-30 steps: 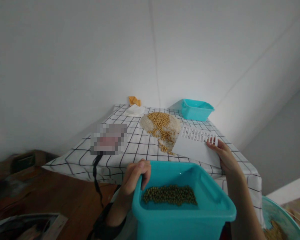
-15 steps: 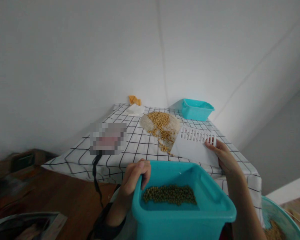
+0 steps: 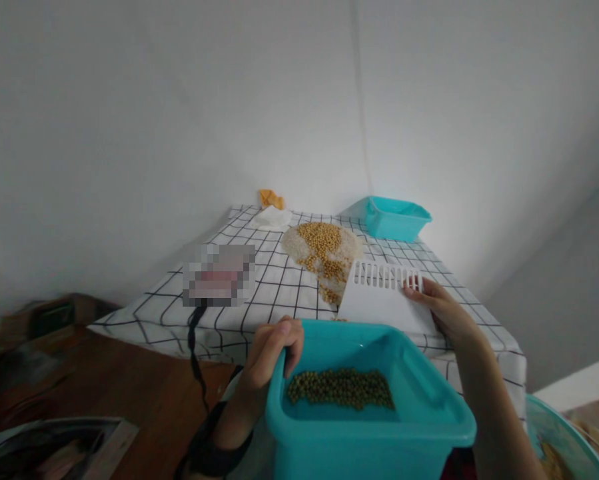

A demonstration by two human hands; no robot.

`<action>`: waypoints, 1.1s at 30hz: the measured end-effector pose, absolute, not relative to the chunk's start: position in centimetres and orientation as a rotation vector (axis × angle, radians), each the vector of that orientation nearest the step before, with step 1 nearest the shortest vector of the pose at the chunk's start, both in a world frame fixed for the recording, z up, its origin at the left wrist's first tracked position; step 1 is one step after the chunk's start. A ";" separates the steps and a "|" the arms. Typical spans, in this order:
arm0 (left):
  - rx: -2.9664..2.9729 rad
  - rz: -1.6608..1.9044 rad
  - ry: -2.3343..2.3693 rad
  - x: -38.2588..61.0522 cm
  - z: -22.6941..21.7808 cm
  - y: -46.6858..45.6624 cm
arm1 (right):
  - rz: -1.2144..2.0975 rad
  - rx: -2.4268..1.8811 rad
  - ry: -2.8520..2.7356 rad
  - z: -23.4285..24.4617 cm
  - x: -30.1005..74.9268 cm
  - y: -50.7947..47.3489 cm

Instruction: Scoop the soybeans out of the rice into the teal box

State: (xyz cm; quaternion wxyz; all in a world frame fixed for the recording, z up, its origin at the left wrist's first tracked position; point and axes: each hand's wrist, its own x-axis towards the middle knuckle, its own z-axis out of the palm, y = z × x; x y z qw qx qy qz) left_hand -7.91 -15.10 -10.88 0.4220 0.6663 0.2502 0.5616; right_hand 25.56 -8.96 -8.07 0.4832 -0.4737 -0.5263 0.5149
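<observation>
My left hand is wrapped over the left rim of a turquoise plastic tub at the table's near edge. Small dark green beans lie across the tub's bottom. In my right hand is a flat white plastic scraper with a row of slots along its far side, gripped by its right end. The scraper rests at the near right of a pile of yellow soybeans lying on pale rice-like grains. Some soybeans trail toward the scraper's left edge.
A second turquoise tub stands at the back right of the checked tablecloth. A white cloth or bag and an orange cloth lie at the back left. A pixelated item with a black strap is front left. A basin stands lower right.
The scraper in my right hand has shifted slightly left and nearer, across the trailing soybeans. My left hand keeps hold of the tub's rim. The view has turned a little.
</observation>
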 end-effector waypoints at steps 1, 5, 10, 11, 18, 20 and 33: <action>1.663 1.408 0.615 -7.9 -10.9 -15.1 | 1.284 -1.161 -1.294 -8.0 25.5 -8.8; 1.630 1.416 0.609 -7.8 -10.8 -15.2 | 1.299 -1.157 -1.304 -7.9 25.5 -8.6; 1.646 1.425 0.621 -7.9 -10.8 -15.1 | 1.280 -1.148 -1.311 -8.0 25.5 -8.7; 1.660 1.417 0.628 -7.9 -10.7 -15.0 | 1.274 -1.152 -1.312 -8.0 25.6 -8.7; 1.675 1.396 0.654 -8.0 -10.9 -15.0 | 1.170 -1.124 -1.231 -8.5 26.2 -8.5; 1.672 1.395 0.659 -7.9 -10.8 -15.0 | 1.138 -1.120 -1.209 -8.6 26.2 -8.4; 1.636 1.394 0.645 -7.7 -10.9 -15.1 | 1.252 -1.189 -1.263 -7.8 24.1 -8.7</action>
